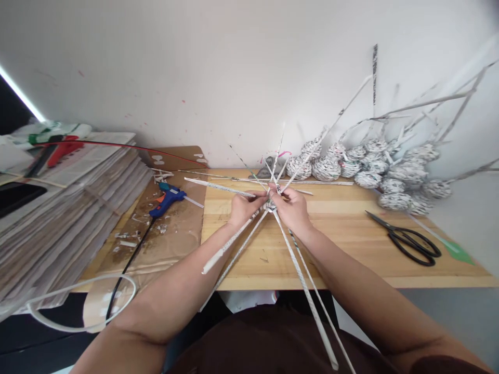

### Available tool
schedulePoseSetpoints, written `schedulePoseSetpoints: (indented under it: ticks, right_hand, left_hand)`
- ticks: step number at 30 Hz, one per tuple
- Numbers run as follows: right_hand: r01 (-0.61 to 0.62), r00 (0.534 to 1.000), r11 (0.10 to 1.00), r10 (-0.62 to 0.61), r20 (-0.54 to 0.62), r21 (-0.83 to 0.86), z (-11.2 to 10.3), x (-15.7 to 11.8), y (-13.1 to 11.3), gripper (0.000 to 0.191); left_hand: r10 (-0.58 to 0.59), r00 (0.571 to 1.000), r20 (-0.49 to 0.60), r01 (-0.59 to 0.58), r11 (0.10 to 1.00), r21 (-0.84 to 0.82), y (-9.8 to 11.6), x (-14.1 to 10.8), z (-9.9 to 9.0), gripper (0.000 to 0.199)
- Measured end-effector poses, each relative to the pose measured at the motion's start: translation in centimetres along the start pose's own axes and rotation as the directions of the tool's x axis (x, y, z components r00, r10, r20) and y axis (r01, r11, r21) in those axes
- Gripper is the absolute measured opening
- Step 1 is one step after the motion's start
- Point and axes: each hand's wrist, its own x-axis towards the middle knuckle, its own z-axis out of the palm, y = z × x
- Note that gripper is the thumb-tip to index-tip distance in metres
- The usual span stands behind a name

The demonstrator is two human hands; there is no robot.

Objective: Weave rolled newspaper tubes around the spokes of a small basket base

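Both hands meet over the middle of the table around a small woven paper base (270,206), from which several rolled newspaper tubes (290,248) fan out in all directions. My left hand (246,206) is closed on the left side of it, fingers pinching tubes near the centre. My right hand (291,204) grips the right side, its thumb pressed close to the crossing point. Some tubes reach toward my body, past the table edge; others point up toward the wall. The fingertips partly cover the weave.
Black scissors (409,239) lie at the right, near woven gourd-like paper shapes (327,167) along the wall. At left, a blue glue gun (166,200) rests on stained cardboard (187,223), beside a tall newspaper stack (78,213). Loose tubes (331,182) lie behind my hands.
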Motion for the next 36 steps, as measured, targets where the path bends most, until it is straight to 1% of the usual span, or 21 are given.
schedulePoseSetpoints:
  ticks: [3,7,11,14,16,17,19,21,23,26,28,31,33,36]
  right_hand:
    - [-0.004,1.000,1.000,0.004,-0.005,0.011,0.0,0.0,0.1,0.038]
    - [0.076,0.997,0.997,-0.076,-0.033,0.007,0.0,-0.4,-0.3,0.038]
    - [0.206,0.977,0.978,-0.202,-0.072,0.044,0.0,-0.6,-0.8,0.026]
    - [0.232,0.971,0.969,-0.225,-0.078,0.085,-0.1,-0.5,-0.8,0.012]
    - [0.253,0.967,0.965,-0.250,-0.056,0.063,-0.2,-0.4,-0.7,0.005]
    - [0.267,0.963,0.963,-0.265,-0.044,0.042,-0.3,-0.3,-0.7,0.005]
    - [0.283,0.959,0.959,-0.283,-0.032,0.012,-0.4,-0.3,-0.7,0.007]
    - [0.277,0.961,0.961,-0.277,-0.005,-0.002,-0.5,-0.3,-0.7,0.009]
    - [0.251,0.968,0.968,-0.250,0.034,-0.029,-0.4,-0.4,-0.6,0.015]
    - [0.195,0.981,0.973,-0.192,0.032,-0.120,-0.2,-0.4,-0.3,0.026]
    - [0.159,0.987,0.977,-0.157,0.024,-0.140,-0.1,-0.4,-0.1,0.028]
    - [0.124,0.991,0.985,-0.117,0.070,-0.115,-0.1,-0.3,0.1,0.029]
    - [0.156,0.985,0.976,-0.142,0.097,-0.154,-0.2,-0.3,0.1,0.030]
    - [0.254,0.967,0.934,-0.234,0.104,-0.253,-0.4,-0.3,0.1,0.034]
  left_hand:
    - [0.000,1.000,-0.002,0.000,0.999,-0.033,-0.1,-0.1,0.1,0.025]
    - [0.014,0.999,-0.029,-0.016,0.999,-0.051,0.1,-0.3,0.4,0.026]
    - [-0.048,0.995,-0.090,0.042,0.997,-0.064,0.4,-0.5,0.6,0.027]
    - [-0.055,0.995,-0.085,0.050,0.997,-0.064,0.6,-0.5,0.7,0.026]
    - [-0.072,0.993,-0.093,0.066,0.995,-0.068,0.6,-0.4,0.7,0.024]
    - [-0.088,0.991,-0.103,0.081,0.994,-0.078,0.6,-0.4,0.7,0.023]
    - [-0.113,0.986,-0.126,0.100,0.989,-0.106,0.5,-0.4,0.8,0.022]
    - [-0.105,0.987,-0.123,0.091,0.989,-0.117,0.4,-0.4,0.9,0.021]
    - [-0.078,0.993,-0.089,0.068,0.992,-0.102,0.3,-0.4,0.8,0.021]
    - [-0.054,0.998,-0.031,0.051,0.994,-0.094,0.0,-0.3,0.6,0.023]
    - [-0.041,0.999,-0.014,0.039,0.991,-0.126,-0.2,-0.2,0.5,0.025]
    - [-0.030,1.000,0.007,0.031,0.985,-0.168,-0.5,-0.1,0.4,0.027]
    - [-0.020,1.000,0.012,0.021,0.989,-0.147,-0.6,-0.1,0.4,0.026]
    - [0.020,1.000,-0.001,-0.020,0.999,-0.048,-0.7,-0.1,0.3,0.020]
